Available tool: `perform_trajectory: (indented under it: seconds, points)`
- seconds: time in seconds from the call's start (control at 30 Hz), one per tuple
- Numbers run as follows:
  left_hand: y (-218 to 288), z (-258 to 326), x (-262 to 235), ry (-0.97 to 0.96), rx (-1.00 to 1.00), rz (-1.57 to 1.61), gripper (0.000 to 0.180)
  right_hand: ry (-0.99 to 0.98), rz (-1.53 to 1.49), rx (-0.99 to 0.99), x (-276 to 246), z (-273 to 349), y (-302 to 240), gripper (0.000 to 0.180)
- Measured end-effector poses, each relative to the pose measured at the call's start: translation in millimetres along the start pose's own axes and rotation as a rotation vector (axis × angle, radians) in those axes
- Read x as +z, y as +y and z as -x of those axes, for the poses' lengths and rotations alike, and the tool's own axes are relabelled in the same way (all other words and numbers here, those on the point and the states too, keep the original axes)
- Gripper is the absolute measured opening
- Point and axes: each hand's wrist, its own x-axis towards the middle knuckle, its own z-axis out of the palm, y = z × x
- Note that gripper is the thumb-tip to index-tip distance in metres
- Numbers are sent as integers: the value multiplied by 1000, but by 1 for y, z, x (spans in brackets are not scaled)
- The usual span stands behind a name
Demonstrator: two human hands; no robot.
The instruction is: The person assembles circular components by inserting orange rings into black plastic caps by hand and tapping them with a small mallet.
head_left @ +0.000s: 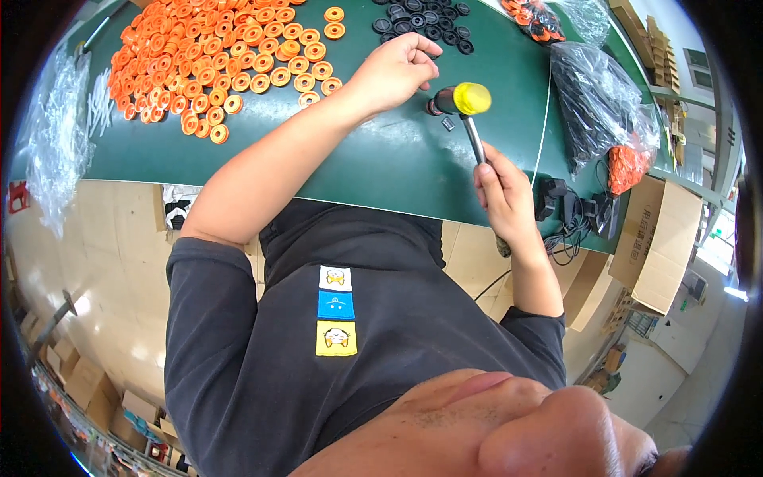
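Note:
My right hand (506, 191) is closed round the handle of a mallet (474, 98) with a yellow striking face and a metal shaft. The mallet head is raised over the green table, its other end dark with a reddish edge. A small dark piece (447, 124) lies just below the head. To the left of the mallet, my left hand (397, 70) hovers above the table with its fingers loosely bent and apart; nothing shows in it. Beyond it sit several black round parts (421, 20). Many orange grooved wheels (230, 56) are heaped to its left.
Clear plastic bags lie at the left (60, 127) and right (596, 99) of the green table (381, 171). An orange bag (628, 168) and black cables (572, 226) are at the right edge, beside a cardboard box (656, 242).

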Motion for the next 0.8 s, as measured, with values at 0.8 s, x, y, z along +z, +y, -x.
perform_trajectory:
  seconds: [0.8]
  points:
    - [-4, 21, 12, -13, 436, -686, 59, 62, -203, 73, 5, -8, 28, 35]
